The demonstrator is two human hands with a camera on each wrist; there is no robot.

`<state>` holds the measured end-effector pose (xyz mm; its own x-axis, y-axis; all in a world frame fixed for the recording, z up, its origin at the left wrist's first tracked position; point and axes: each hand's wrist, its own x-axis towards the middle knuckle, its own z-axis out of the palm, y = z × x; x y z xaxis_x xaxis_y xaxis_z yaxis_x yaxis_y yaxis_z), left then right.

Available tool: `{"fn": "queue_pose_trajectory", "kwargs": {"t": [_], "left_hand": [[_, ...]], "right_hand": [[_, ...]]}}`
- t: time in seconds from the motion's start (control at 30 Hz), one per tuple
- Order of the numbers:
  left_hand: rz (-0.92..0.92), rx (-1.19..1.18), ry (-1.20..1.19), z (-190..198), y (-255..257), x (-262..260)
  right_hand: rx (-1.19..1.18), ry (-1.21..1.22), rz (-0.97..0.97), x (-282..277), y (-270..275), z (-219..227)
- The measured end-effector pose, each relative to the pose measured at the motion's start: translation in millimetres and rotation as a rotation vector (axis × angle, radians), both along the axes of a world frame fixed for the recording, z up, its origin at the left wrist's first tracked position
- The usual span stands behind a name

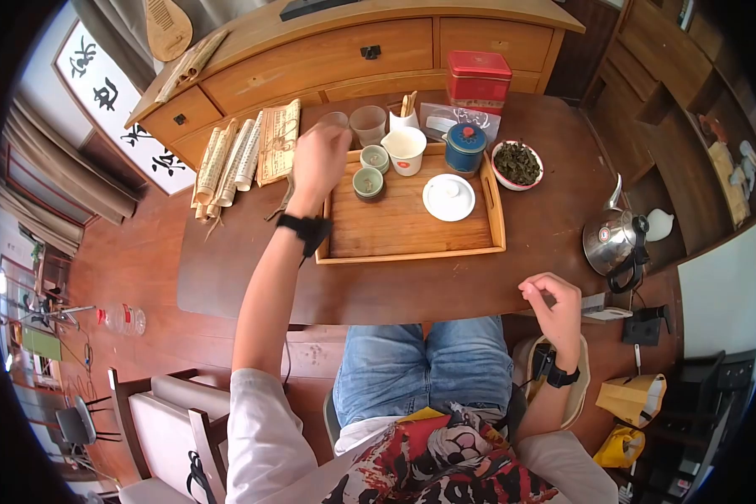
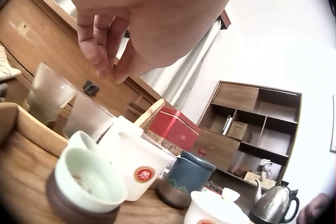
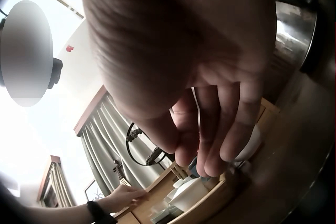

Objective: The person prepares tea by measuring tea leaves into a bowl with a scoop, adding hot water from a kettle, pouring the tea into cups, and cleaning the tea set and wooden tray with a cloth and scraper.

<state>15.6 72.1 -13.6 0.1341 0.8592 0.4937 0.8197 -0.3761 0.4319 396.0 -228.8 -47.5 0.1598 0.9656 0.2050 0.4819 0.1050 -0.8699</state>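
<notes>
My left hand [image 1: 321, 160] hangs in the air over the tray's back left corner, near two frosted glasses [image 1: 368, 124]. In the left wrist view its fingers [image 2: 105, 45] bend loosely downward and hold nothing. Beside it on the wooden tray [image 1: 407, 252] stand green cups [image 1: 368, 182], a white pitcher [image 1: 406, 151], a blue jar [image 1: 464, 149] and a lidded white bowl [image 1: 448, 198]. My right hand [image 1: 556, 311] is raised by the table's front right edge, touching no object. Its fingers [image 3: 210, 129] are loosely bent and empty in the right wrist view.
A steel kettle [image 1: 611, 239] stands at the table's right edge. Right of the tray is a bowl of dark leaves [image 1: 517, 165]; a red tin [image 1: 479, 80] is behind. Scrolls [image 1: 227, 168] lie at the left. A chair [image 1: 168, 428] stands at the lower left.
</notes>
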Motion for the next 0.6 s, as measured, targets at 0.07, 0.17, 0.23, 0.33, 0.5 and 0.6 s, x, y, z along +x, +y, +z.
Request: {"fn": "queue_pose_trajectory", "kwargs": {"t": [0.07,0.17,0.23,0.33,0.5,0.6], "left_hand": [[-0.080,-0.133,-0.097,7,19,23],[-0.116,-0.172,-0.035,7,55,56],[-0.052,0.125,0.002,-17,83,69],[-0.073,0.020,-0.004,-19,101,79],[-0.055,-0.081,-0.071,-4,102,83],[-0.043,0.180,-0.313,2,104,65]], "right_hand": [[-0.006,-0.013,0.024,-10,3,6],[0.014,-0.058,0.067,-5,2,7],[-0.008,-0.049,0.061,-1,-4,8],[-0.012,-0.049,0.005,9,-16,12],[-0.050,-0.067,-0.057,26,-31,8],[-0.064,-0.060,-0.065,25,-31,9]]}}
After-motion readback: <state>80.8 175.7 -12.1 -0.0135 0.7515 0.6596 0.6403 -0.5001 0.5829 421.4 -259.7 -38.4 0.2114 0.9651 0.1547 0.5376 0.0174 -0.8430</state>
